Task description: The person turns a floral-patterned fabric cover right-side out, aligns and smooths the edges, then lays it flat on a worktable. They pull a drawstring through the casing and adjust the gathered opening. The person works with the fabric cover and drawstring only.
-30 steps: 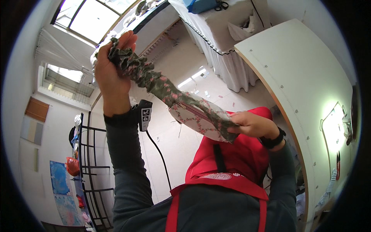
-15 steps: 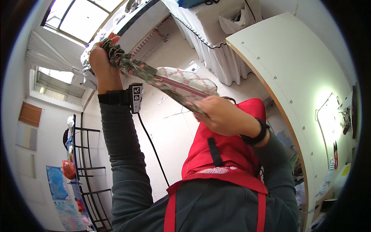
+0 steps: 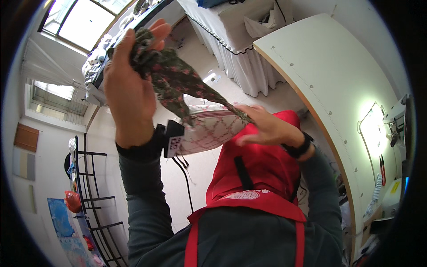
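Note:
A dark green cloth with small pink flowers (image 3: pixel 187 82) hangs between my two hands. Attached below it is a white panel with a pink lattice pattern (image 3: pixel 209 131), sagging over my lap. My left hand (image 3: pixel 133 89), raised at the upper left, has the gathered end of the cloth bunched between thumb and fingers. My right hand (image 3: pixel 267 127) touches the cloth's other end at the fingertips; its fingers are stretched out and the thumb stands apart. What its far fingers do behind the cloth is hidden.
A large white curved-edged table (image 3: pixel 324 71) stands at the right, with a lit lamp area beyond. A white-draped table (image 3: pixel 227 31) is at the back. A black metal rack (image 3: pixel 91 178) stands left. A cable (image 3: pixel 189 191) hangs from the left wrist device.
My left hand has come closer and turned, its fingers now upright. The cloth has slackened and its white panel has swung down. My right hand's fingers have opened out.

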A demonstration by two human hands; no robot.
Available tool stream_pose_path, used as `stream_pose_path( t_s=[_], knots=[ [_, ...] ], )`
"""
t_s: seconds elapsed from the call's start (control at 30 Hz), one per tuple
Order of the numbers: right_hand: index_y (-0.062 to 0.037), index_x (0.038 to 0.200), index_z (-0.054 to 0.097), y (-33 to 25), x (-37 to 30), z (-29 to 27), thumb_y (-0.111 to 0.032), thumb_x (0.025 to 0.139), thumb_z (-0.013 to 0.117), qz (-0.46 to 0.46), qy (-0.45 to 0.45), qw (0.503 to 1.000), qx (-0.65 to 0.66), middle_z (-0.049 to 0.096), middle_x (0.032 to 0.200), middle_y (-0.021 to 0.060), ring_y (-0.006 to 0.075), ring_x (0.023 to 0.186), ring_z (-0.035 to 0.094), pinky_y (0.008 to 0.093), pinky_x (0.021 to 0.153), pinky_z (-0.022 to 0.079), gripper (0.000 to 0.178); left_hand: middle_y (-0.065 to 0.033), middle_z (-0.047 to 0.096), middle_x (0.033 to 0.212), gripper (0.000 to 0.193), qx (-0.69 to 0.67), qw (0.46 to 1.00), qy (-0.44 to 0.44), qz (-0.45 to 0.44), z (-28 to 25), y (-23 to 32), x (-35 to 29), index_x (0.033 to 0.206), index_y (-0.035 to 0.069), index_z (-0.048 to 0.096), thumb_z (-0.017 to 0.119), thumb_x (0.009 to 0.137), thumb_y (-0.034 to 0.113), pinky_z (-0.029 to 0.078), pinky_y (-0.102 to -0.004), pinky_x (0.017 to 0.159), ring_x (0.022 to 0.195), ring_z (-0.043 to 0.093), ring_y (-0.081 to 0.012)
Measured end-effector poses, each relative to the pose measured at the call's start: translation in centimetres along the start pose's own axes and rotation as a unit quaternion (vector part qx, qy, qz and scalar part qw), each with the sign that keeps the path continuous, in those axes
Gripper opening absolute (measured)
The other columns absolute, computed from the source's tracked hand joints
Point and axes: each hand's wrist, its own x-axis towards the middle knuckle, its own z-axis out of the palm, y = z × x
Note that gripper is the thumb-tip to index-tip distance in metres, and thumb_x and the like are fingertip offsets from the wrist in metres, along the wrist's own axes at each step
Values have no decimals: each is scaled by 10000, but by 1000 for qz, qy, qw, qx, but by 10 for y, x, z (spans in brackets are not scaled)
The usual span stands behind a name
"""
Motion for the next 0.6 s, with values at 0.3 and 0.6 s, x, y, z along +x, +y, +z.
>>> stream_pose_path(
  t_s=[0.3, 0.6],
  knots=[
    [-1, 817, 632, -55, 44, -25, -225, 1024, 538, -8, -109, 964, 241, 670, 803, 84, 239, 716, 593, 345, 725, 494, 319, -244, 639, 1225, 293, 160, 982, 50, 86, -43, -22, 27, 1176, -130, 549, 372, 985, 4, 525, -342, 980, 1050, 680, -277],
    [-14, 798, 666, -64, -9, -74, -308, 1035, 547, 283, -162, 913, 244, 651, 729, -4, 68, 712, 576, 251, 689, 461, 396, -271, 517, 1392, 480, -9, 997, 75, -9, -24, -34, 13, 1356, -110, 436, 321, 1057, 248, 426, -431, 1103, 1341, 490, -328]
  ],
)
